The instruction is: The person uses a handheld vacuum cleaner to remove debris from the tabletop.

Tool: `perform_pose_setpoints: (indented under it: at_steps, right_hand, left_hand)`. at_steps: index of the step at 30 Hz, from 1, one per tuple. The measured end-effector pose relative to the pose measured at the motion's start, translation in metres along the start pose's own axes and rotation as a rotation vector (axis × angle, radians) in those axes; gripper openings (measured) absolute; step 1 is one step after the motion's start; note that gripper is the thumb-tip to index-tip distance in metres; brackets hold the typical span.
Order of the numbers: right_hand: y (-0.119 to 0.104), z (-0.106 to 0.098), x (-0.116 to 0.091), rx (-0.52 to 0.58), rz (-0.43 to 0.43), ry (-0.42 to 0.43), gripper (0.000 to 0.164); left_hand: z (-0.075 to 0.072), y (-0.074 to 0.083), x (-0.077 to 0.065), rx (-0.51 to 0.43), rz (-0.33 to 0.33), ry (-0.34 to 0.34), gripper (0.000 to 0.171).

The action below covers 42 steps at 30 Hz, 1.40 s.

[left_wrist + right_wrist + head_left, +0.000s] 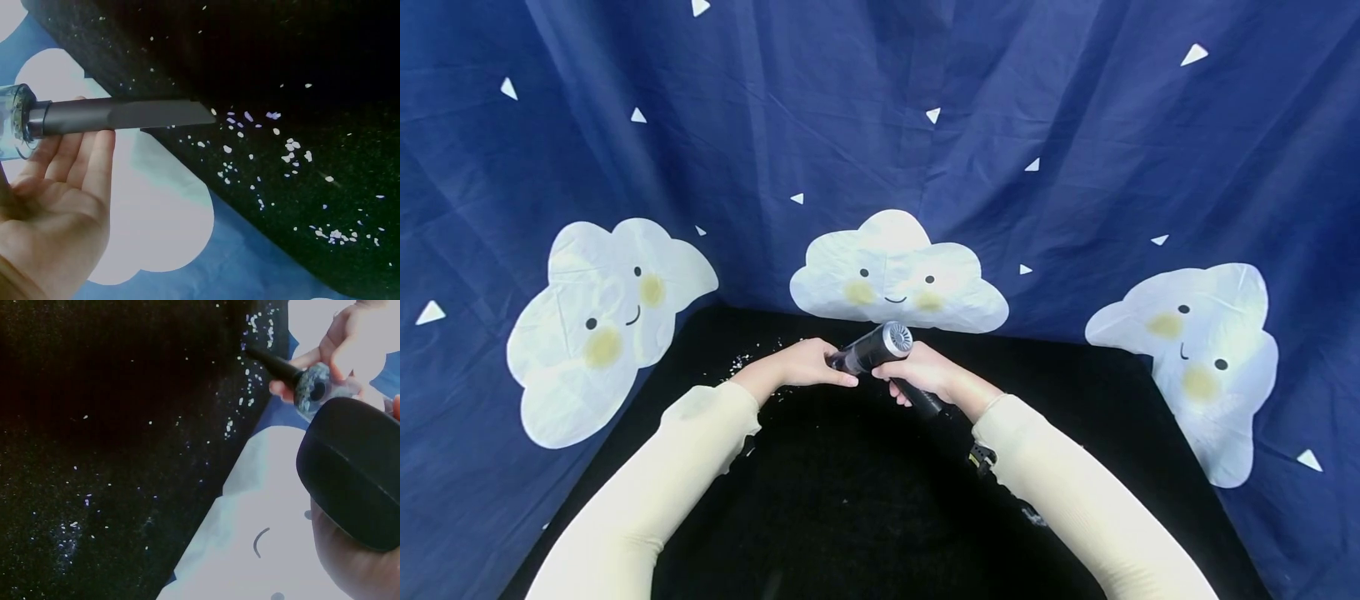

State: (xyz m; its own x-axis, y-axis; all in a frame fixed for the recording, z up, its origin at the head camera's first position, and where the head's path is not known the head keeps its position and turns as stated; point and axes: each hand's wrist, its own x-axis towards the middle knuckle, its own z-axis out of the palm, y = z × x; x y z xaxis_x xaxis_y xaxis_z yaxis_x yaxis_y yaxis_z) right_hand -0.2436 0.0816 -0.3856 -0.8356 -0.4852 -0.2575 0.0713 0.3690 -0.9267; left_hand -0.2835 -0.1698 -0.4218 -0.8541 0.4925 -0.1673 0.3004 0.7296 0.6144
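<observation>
A black handheld vacuum cleaner (872, 347) with a silver vented end is held above the black cloth. My right hand (925, 371) grips its handle (925, 402); in the right wrist view the dark handle end (353, 472) hides most of that hand. Specks show in the clear dust cup (312, 390). From the cup runs a slim, slanted crevice nozzle (131, 115), its tip over scattered white and purplish bits (290, 150). My left hand (62, 200) has its fingers fairly straight against the nozzle's underside, palm uncurled.
The black cloth (850, 517) covers the surface, with more pale specks (72, 531) spread over it. A blue curtain (865, 100) with white clouds and triangles surrounds the back and sides. Cream sleeves (1060, 492) cover both forearms.
</observation>
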Motion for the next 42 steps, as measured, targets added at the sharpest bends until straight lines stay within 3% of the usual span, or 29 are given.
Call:
perform_pose_setpoints:
  at_steps: [10, 21, 27, 42]
  right_hand:
    - [0.007, 0.006, 0.006, 0.008, 0.004, 0.076, 0.029]
    - [0.004, 0.011, 0.007, 0.029, 0.001, 0.048, 0.031]
    - [0.005, 0.014, 0.010, 0.007, -0.011, 0.089, 0.028]
    - [0.003, 0.016, 0.014, 0.016, 0.010, 0.045, 0.031]
  left_hand:
    - [-0.001, -0.006, 0.008, -0.060, 0.012, -0.018, 0.037]
    - [-0.004, -0.009, 0.003, -0.024, 0.014, -0.017, 0.036]
    - [-0.006, -0.013, 0.004, -0.028, 0.037, 0.005, 0.036]
    - [-0.006, -0.020, 0.001, 0.014, -0.007, -0.011, 0.039]
